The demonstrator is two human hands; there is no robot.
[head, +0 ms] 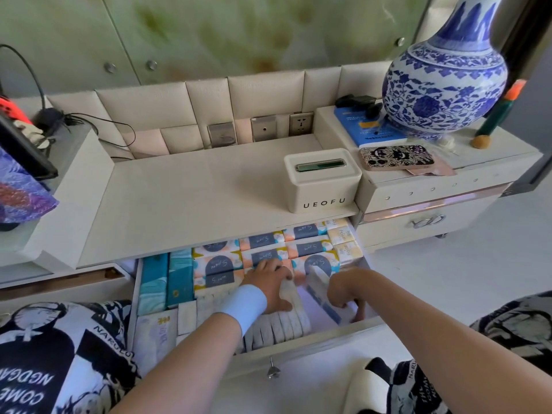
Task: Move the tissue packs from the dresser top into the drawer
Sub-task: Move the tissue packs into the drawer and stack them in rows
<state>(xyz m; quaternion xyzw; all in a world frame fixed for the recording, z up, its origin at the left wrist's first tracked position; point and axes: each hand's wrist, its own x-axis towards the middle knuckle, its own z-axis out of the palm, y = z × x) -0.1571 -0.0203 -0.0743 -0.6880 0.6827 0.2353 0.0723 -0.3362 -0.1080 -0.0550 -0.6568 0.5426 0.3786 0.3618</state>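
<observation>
Gripping tilted tissue pack (317, 283), long axis front-to-back, right hand (343, 297); left hand (270, 286) splayed.

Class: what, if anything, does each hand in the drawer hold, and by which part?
The right hand holds a tilted tissue pack; its grip is on the pack's near end. The left hand holds nothing, pressing open fingers on the upright packs.

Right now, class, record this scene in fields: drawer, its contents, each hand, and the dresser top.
Drawer: pulled open
Contents: rows of tissue packs, nearly full
Left hand: fingers spread, pressing on the white packs
Right hand: grips a tilted white-and-blue pack at the drawer's right end
Dresser top: holds a white UEOFU box
</observation>
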